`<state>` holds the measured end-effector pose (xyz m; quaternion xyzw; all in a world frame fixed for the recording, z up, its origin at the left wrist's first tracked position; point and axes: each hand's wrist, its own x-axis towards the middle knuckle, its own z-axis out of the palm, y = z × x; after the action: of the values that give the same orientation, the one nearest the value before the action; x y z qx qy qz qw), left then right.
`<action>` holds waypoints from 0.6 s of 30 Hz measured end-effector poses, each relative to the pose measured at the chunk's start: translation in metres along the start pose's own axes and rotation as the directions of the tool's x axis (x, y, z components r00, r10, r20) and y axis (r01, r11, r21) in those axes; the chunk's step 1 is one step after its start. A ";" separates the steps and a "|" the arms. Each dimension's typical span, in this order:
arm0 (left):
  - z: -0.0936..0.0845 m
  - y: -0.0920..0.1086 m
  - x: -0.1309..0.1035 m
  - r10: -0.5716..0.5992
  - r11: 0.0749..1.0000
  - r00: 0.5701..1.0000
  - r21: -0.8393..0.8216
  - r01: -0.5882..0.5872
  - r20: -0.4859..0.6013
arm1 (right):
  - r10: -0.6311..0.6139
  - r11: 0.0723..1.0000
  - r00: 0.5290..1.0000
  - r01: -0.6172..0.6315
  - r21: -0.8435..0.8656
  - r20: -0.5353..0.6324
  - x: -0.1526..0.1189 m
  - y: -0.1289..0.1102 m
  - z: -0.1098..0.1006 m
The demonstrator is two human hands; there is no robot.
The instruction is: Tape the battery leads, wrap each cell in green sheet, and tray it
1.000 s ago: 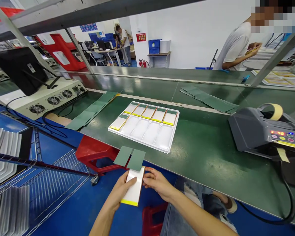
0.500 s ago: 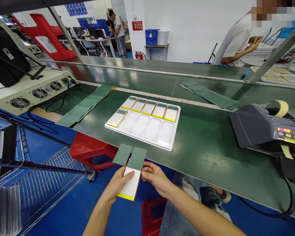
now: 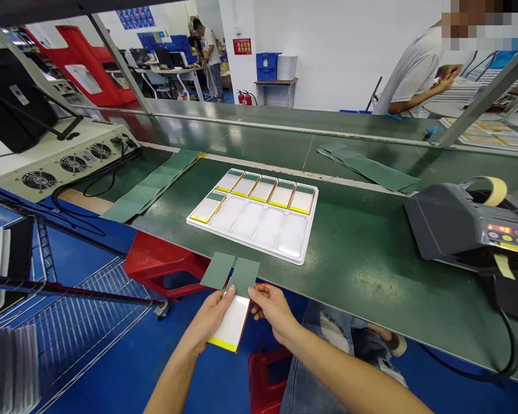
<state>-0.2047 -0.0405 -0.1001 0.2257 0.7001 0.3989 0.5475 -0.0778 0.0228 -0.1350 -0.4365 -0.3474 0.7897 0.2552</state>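
Left hand (image 3: 213, 317): clamped on white cell (image 3: 232, 322);
Right hand (image 3: 271, 307): thumb and fingers pinch green strip (image 3: 244, 275);
White tray (image 3: 259, 224): rests on bench (image 3: 349, 253), beyond both hands.

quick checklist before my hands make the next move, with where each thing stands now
1. White piece held in left hand: ok
2. Right hand at the piece's upper right edge: ok
3. Green sheet over the piece's upper end: ok
4. Sheet stuck down there: cannot tell
5. Every pocket of the tray holding a piece: not ok, six do
6. Tape dispenser display lit: ok
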 end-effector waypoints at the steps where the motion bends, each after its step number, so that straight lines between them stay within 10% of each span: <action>1: 0.002 0.001 -0.001 0.007 1.000 1.000 0.012 -0.007 -0.006 | -0.014 1.000 1.000 0.013 -0.017 -0.028 -0.001 -0.001 0.002; 6: -0.004 0.012 -0.036 0.103 0.993 0.995 0.065 -0.103 0.006 | -0.080 0.994 0.996 0.077 -0.072 -0.048 -0.040 -0.023 0.014; 11: -0.012 0.021 -0.087 0.370 0.889 0.927 0.271 -0.370 0.053 | -0.282 0.930 0.873 0.351 -0.111 0.398 -0.093 -0.063 -0.006; 18: 0.034 0.025 -0.089 0.365 0.820 0.924 0.430 -0.378 0.117 | -0.526 0.638 0.800 0.595 -0.488 0.289 -0.101 -0.111 -0.055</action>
<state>-0.1491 -0.0822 -0.0306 0.4827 0.7068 0.3235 0.4033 0.0302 0.0394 -0.0187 -0.3132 -0.6942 0.5591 0.3278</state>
